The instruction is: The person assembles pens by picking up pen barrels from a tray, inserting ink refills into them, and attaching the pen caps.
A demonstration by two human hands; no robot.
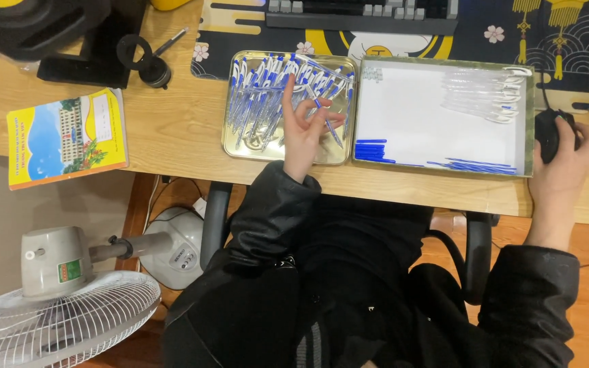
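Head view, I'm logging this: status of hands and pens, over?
Left hand over metal tray, fingers pinching one blue pen. Right hand on black mouse. Nothing in the way.

This looks like a home office or study corner. A wooden surface point(172, 129) carries a dark keyboard point(363, 13) at its far edge, lying on a patterned desk mat point(485, 31). Right of the keyboard sits a black computer mouse point(548, 133). Left of the keyboard lies a colourful yellow-edged booklet point(66, 136). Below the booklet, on the floor, stands a white pedestal fan point(63, 307), and a chair armrest point(214, 218) shows under the surface.
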